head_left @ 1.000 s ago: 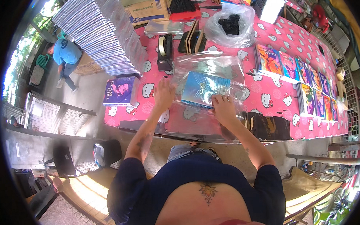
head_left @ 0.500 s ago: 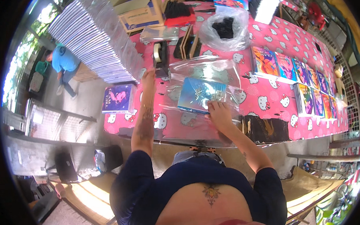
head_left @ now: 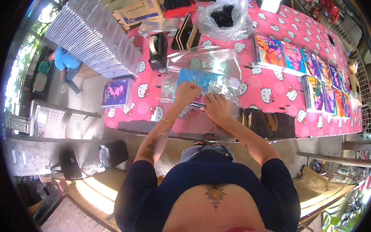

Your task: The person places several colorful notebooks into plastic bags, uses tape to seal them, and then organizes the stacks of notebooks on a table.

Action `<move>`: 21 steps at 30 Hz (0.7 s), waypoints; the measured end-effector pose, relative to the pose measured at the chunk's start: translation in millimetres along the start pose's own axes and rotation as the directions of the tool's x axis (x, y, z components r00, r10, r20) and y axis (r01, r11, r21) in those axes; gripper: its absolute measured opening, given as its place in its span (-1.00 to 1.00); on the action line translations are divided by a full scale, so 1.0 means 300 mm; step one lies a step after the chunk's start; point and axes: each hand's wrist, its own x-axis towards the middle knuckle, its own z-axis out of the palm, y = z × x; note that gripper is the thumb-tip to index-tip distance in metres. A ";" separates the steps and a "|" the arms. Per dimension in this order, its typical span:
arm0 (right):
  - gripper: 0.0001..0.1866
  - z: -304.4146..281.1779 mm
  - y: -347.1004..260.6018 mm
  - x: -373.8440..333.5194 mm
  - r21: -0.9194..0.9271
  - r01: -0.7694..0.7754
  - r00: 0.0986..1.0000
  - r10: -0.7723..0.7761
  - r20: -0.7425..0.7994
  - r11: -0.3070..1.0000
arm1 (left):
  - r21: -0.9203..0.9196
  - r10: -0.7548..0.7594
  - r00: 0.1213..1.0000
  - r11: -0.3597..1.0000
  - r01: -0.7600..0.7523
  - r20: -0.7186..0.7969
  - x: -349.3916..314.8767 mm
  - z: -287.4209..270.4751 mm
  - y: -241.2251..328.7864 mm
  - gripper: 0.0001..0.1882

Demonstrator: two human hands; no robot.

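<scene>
A blue notebook (head_left: pixel 204 80) lies inside a clear plastic sleeve (head_left: pixel 210 60) on the pink patterned tablecloth (head_left: pixel 270 94). My left hand (head_left: pixel 187 92) rests on the near left part of the notebook, fingers curled on the plastic. My right hand (head_left: pixel 216 107) presses the sleeve's near edge just beside it. The two hands nearly touch. A black tape dispenser (head_left: pixel 156 51) stands just beyond the sleeve to the left.
A long stack of wrapped notebooks (head_left: pixel 95 37) runs along the table's left. A purple book (head_left: pixel 116 93) lies at the left corner. Colourful notebooks (head_left: pixel 310 70) line the right side. A plastic bag with dark contents (head_left: pixel 225 16) and cardboard boxes (head_left: pixel 137 9) sit at the back. A person in blue (head_left: pixel 65 65) is beyond.
My left hand, stretched out toward the tape dispenser half a second ago, has come back onto the notebook beside my right hand. My right hand stayed at the sleeve's near edge.
</scene>
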 end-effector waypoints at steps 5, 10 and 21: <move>-0.33 -0.044 0.011 -0.005 0.059 0.004 0.999 -0.002 -0.038 0.998 | 0.373 -0.100 0.994 0.925 0.073 0.052 -0.027 -0.025 0.054 -0.37; -0.46 -0.055 0.041 0.025 0.062 0.040 0.997 -0.036 -0.067 0.997 | 0.411 -0.058 0.998 0.910 0.048 0.012 -0.068 0.002 -0.012 -0.43; -0.35 -0.019 0.437 0.462 0.415 -0.276 0.760 -0.068 0.647 0.867 | 0.473 0.749 0.597 0.652 -0.592 -0.287 -0.242 0.124 -0.003 -0.55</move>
